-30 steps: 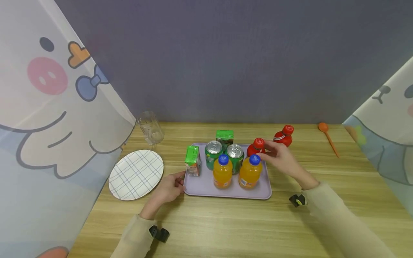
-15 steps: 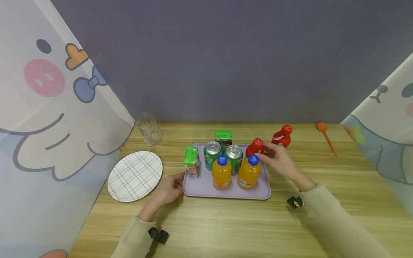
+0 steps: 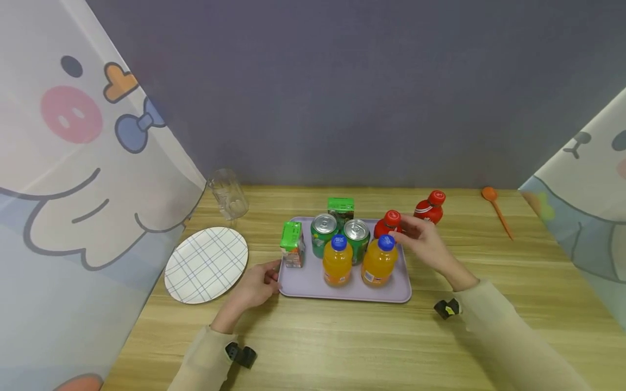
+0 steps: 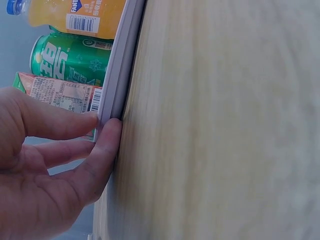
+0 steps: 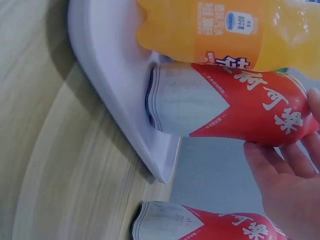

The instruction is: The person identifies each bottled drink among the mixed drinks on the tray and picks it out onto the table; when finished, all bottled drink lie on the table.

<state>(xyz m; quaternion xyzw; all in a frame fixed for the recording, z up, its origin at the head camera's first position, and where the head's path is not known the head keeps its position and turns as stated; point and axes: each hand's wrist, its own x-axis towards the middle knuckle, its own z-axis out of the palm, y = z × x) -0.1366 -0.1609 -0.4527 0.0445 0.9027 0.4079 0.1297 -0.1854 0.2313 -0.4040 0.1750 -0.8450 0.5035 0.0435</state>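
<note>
A lavender tray [image 3: 313, 282] lies mid-table. It carries a green carton [image 3: 292, 244], two green cans [image 3: 324, 231], two orange bottles [image 3: 337, 260] and a red bottle [image 3: 388, 222] at its back right corner. My right hand [image 3: 408, 234] is curled round the upper part of that red bottle [image 5: 225, 107], which stands upright on the tray [image 5: 110, 75]; the fingertips [image 5: 260, 152] touch its side. At the tray's front left edge [image 4: 120, 65] my left hand [image 3: 266, 279] pinches the rim between thumb and fingers [image 4: 107, 145], beside the carton [image 4: 55, 92].
A second red bottle [image 3: 430, 206] stands on the table right of the tray, and a second green carton [image 3: 340, 206] behind it. At the left are a checked plate [image 3: 205, 264] and a glass [image 3: 228, 194]. An orange spoon [image 3: 496, 209] lies far right. Cartoon curtains flank both sides.
</note>
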